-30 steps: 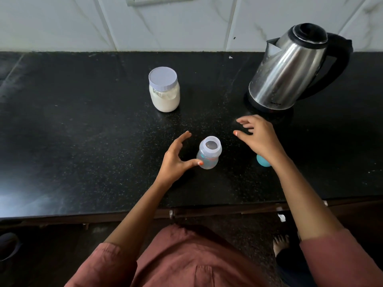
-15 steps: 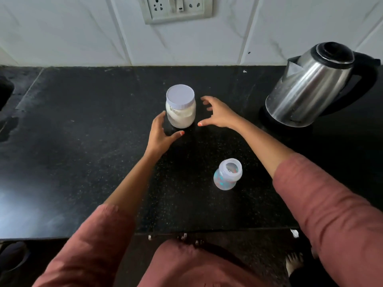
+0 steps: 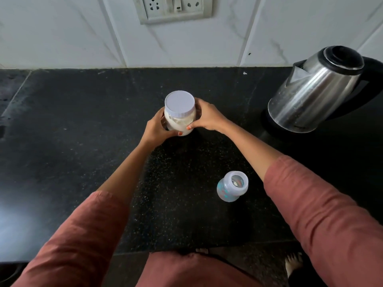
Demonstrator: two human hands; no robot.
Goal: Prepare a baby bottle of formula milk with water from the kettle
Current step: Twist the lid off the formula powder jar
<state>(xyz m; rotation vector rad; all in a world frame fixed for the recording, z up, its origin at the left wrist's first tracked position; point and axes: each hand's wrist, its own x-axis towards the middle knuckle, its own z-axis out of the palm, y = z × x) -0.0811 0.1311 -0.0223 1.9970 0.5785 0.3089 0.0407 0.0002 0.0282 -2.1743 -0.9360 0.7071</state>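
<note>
A clear jar of white formula powder [image 3: 179, 119] with a pale lilac lid stands on the black counter [image 3: 72, 131], mid-frame. My left hand [image 3: 156, 129] grips its left side and my right hand [image 3: 208, 117] grips its right side, thumbs across the front. The open baby bottle [image 3: 232, 186], clear with blue print and no top, stands upright nearer the counter's front, below my right forearm. The steel kettle [image 3: 315, 94] with black lid and handle sits on its base at the far right.
A white tiled wall with a socket panel [image 3: 172, 8] rises behind the counter. The counter's front edge runs across the bottom, with floor and bare feet [image 3: 293, 264] below it.
Both hands left the bottle, reached to the powder jar and have now closed round it. The view has shifted up and to the left; the blue cap is out of sight.
</note>
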